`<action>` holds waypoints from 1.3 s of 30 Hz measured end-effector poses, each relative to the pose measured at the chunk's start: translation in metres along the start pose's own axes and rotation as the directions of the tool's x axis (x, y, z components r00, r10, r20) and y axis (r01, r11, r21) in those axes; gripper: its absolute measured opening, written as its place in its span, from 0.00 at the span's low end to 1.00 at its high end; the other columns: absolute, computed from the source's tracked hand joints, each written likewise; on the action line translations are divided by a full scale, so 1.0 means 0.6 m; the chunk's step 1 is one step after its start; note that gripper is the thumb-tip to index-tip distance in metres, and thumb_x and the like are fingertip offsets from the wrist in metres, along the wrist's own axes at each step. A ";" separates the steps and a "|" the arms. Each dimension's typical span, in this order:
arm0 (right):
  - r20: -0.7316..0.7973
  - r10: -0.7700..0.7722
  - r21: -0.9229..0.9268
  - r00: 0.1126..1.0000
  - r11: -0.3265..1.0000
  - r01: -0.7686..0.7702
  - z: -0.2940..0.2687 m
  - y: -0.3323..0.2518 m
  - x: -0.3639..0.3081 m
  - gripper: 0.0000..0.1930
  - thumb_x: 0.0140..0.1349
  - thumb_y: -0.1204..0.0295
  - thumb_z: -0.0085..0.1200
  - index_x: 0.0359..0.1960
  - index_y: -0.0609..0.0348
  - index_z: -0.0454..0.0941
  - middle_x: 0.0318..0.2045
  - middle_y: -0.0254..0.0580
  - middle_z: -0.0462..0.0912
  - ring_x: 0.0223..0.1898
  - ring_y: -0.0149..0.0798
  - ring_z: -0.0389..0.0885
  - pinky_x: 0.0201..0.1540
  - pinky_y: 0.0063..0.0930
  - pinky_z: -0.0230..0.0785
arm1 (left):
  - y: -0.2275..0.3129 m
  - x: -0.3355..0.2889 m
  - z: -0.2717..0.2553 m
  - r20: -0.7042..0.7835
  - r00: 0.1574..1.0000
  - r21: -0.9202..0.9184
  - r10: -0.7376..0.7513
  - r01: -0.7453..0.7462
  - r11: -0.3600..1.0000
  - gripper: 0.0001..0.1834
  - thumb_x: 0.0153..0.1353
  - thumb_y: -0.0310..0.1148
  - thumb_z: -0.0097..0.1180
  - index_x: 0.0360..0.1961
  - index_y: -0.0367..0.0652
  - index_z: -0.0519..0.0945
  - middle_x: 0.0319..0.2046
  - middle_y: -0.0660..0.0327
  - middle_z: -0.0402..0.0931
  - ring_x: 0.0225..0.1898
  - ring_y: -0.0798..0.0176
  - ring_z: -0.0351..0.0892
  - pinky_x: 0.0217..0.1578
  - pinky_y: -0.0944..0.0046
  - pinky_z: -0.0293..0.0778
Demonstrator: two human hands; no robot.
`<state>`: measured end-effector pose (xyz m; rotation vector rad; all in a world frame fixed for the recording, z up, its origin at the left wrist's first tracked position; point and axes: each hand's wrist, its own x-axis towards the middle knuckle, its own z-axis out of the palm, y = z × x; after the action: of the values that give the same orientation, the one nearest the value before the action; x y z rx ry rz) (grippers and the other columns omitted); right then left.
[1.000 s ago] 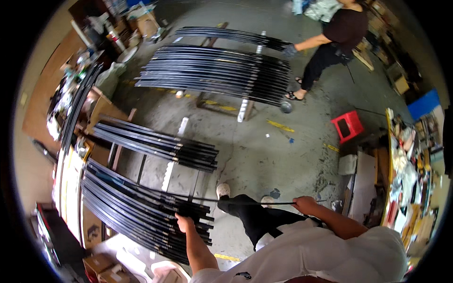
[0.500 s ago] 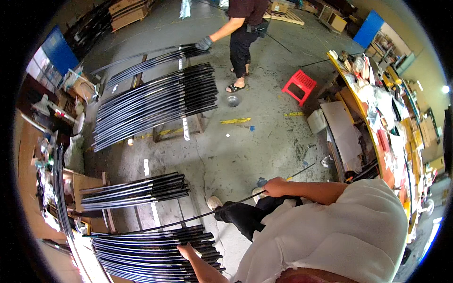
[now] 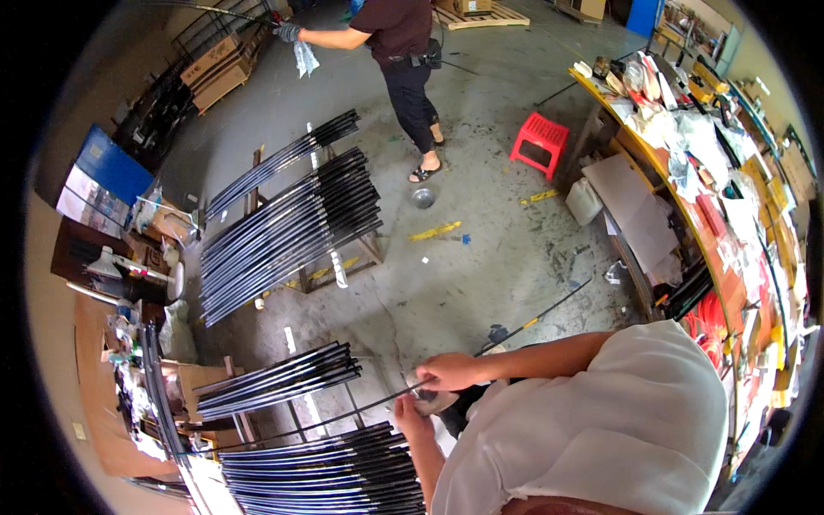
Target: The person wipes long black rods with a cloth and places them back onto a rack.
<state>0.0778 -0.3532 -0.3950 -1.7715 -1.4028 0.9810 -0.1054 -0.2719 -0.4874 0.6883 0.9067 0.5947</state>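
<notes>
A long thin black rod (image 3: 558, 302) with a yellow mark crosses in front of me, slanting from the lower left up to the right. My right hand (image 3: 451, 372) is closed around it near its middle. Just beside it, my left hand (image 3: 412, 419) pinches the same rod, with the two hands nearly touching. Below my left hand lies a stack of black rods (image 3: 318, 468), side by side. Beyond it rests a smaller bundle of rods (image 3: 279, 382).
Two more rod stacks (image 3: 292, 236) lie farther off on low supports. A person (image 3: 399, 34) in dark clothes and gloves holds a long rod at the far left. A red stool (image 3: 541, 142) stands on the floor. A cluttered bench (image 3: 661, 159) runs along the right.
My left hand has left the near stack and come up to the rod. My right hand has shifted left. The other person's gloved hand has risen from the far stack, lifting a rod.
</notes>
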 end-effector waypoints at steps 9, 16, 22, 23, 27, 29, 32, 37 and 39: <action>-0.037 -0.022 -0.025 0.999 0.999 0.021 -0.033 -0.006 -0.036 0.19 0.52 0.60 0.54 0.41 0.58 0.68 0.31 0.48 0.77 0.35 0.52 0.77 0.32 0.46 0.67 | 0.028 -0.014 0.124 0.077 0.993 -0.143 0.088 -0.077 0.987 0.06 0.60 0.33 0.52 0.35 0.46 0.71 0.30 0.66 0.71 0.34 0.66 0.74 0.36 0.63 0.75; -0.084 -0.086 0.011 0.993 0.996 0.088 -0.059 -0.001 -0.060 0.13 0.52 0.65 0.54 0.36 0.58 0.71 0.29 0.48 0.77 0.33 0.53 0.77 0.32 0.46 0.66 | 0.039 -0.056 0.190 0.111 0.986 -0.106 0.127 -0.115 0.988 0.12 0.62 0.40 0.51 0.38 0.43 0.69 0.33 0.65 0.70 0.38 0.66 0.73 0.41 0.64 0.72; -0.243 -0.113 0.180 0.964 0.971 0.159 -0.099 0.002 -0.062 0.12 0.54 0.63 0.53 0.37 0.56 0.72 0.30 0.46 0.79 0.33 0.53 0.77 0.35 0.41 0.68 | 0.043 -0.090 0.240 0.201 0.975 -0.056 0.092 -0.082 0.995 0.15 0.63 0.39 0.48 0.47 0.42 0.67 0.44 0.59 0.71 0.45 0.62 0.73 0.46 0.60 0.71; -0.279 -0.116 0.128 0.953 0.979 0.157 -0.093 0.011 -0.055 0.12 0.55 0.63 0.53 0.36 0.55 0.72 0.29 0.45 0.79 0.31 0.51 0.77 0.32 0.41 0.67 | 0.048 -0.093 0.241 0.204 0.977 -0.019 0.066 -0.063 0.998 0.17 0.63 0.36 0.50 0.49 0.41 0.66 0.44 0.58 0.71 0.45 0.62 0.72 0.46 0.60 0.71; -0.347 -0.132 0.145 0.928 0.971 0.192 -0.100 0.012 -0.060 0.10 0.54 0.64 0.55 0.35 0.53 0.73 0.24 0.42 0.78 0.27 0.50 0.77 0.28 0.39 0.65 | 0.054 -0.092 0.231 0.132 0.983 0.023 0.129 -0.133 0.991 0.18 0.60 0.34 0.54 0.48 0.42 0.65 0.43 0.58 0.71 0.44 0.62 0.73 0.44 0.62 0.71; -0.319 -0.086 0.125 0.944 0.983 0.132 -0.104 0.006 -0.064 0.10 0.54 0.64 0.55 0.34 0.53 0.72 0.24 0.42 0.78 0.26 0.50 0.77 0.28 0.39 0.65 | 0.054 -0.088 0.220 0.070 0.991 0.013 0.113 -0.114 0.993 0.17 0.60 0.34 0.54 0.47 0.43 0.65 0.42 0.59 0.71 0.42 0.64 0.73 0.41 0.65 0.71; -0.271 -0.083 0.126 0.959 0.985 0.120 -0.100 0.006 -0.066 0.10 0.54 0.64 0.55 0.35 0.53 0.72 0.25 0.42 0.78 0.27 0.49 0.77 0.28 0.39 0.66 | 0.056 -0.088 0.207 0.020 0.998 0.034 0.060 -0.061 0.998 0.14 0.60 0.35 0.54 0.44 0.45 0.66 0.39 0.62 0.71 0.39 0.67 0.72 0.33 0.68 0.69; -0.273 -0.149 0.145 0.950 0.970 0.194 -0.090 0.004 -0.071 0.10 0.56 0.63 0.53 0.37 0.51 0.71 0.26 0.43 0.78 0.28 0.50 0.76 0.29 0.40 0.66 | 0.058 -0.106 0.208 0.139 0.984 -0.002 -0.112 0.114 0.993 0.23 0.62 0.47 0.49 0.50 0.40 0.66 0.47 0.55 0.69 0.48 0.59 0.71 0.45 0.59 0.69; -0.266 -0.143 0.173 0.953 0.966 0.194 -0.091 0.003 -0.072 0.11 0.57 0.64 0.53 0.38 0.53 0.71 0.28 0.44 0.79 0.29 0.51 0.77 0.30 0.37 0.67 | 0.052 -0.115 0.213 0.281 0.944 -0.046 -0.175 0.195 0.980 0.31 0.62 0.52 0.44 0.55 0.35 0.63 0.54 0.52 0.66 0.55 0.53 0.66 0.56 0.50 0.61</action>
<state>0.1196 -0.3983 -0.3629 -1.5403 -1.2288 0.7474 -0.0353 -0.3370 -0.3738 0.5944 0.6760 0.3512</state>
